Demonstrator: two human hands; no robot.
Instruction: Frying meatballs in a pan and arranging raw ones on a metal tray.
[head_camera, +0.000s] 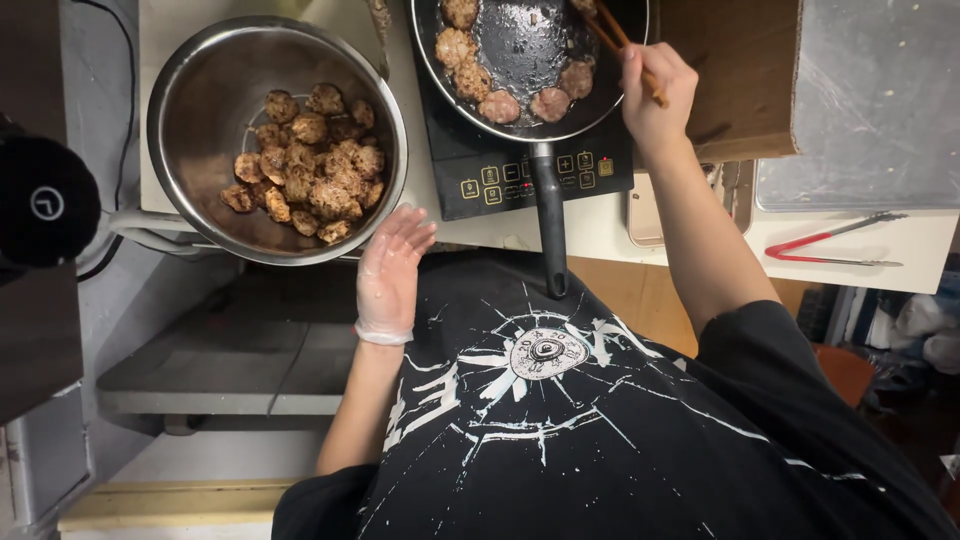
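Chopsticks (628, 50) in R hand (655, 95) fingers, tips prob. over pan (530, 60).

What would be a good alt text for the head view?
The right hand holds chopsticks over meatballs in a pan. The gloved left hand rests open beside a bowl of browned pieces.

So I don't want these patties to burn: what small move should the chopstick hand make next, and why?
Probably lower the chopsticks in the right hand onto the nearest patty and turn it. The patties in the frying pan look paler than the browned pieces in the metal bowl, and the tips hang just above that edge.
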